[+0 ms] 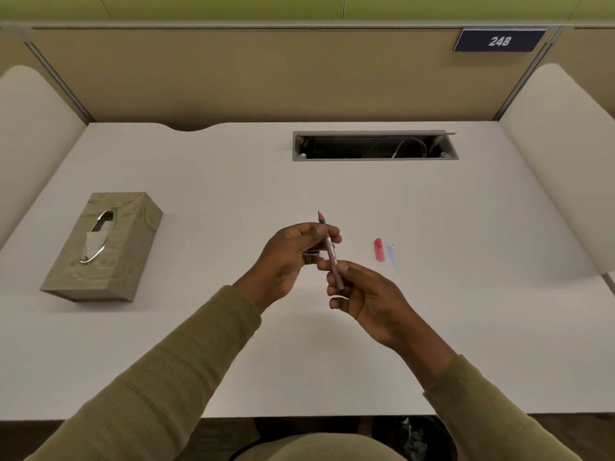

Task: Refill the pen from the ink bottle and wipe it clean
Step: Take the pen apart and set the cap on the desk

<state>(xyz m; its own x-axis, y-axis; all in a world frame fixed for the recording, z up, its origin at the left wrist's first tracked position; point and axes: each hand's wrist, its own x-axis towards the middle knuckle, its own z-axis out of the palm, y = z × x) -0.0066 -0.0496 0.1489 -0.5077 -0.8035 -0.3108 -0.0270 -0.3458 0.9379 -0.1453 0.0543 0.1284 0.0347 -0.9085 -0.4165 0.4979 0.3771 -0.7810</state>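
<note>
Both hands are up over the middle of the white table [199, 344], and the pen [330, 251] runs between them. The pen is thin and pink, nearly upright, with its tip pointing toward the far edge of the table. The left hand [293, 257] pinches the upper part of the pen with thumb and fingers curled around it — something small and dark peeks out under those fingers, but I cannot tell what it is. The right hand [362, 294] pinches the lower end of the pen with its fingertips.

A pink cap [378, 249] lies flat on the table to the right of the hands, with a small pale blue piece [391, 256] just beside it. A tissue box [106, 244] sits near the left edge — one tissue sticks out of its slot.
</note>
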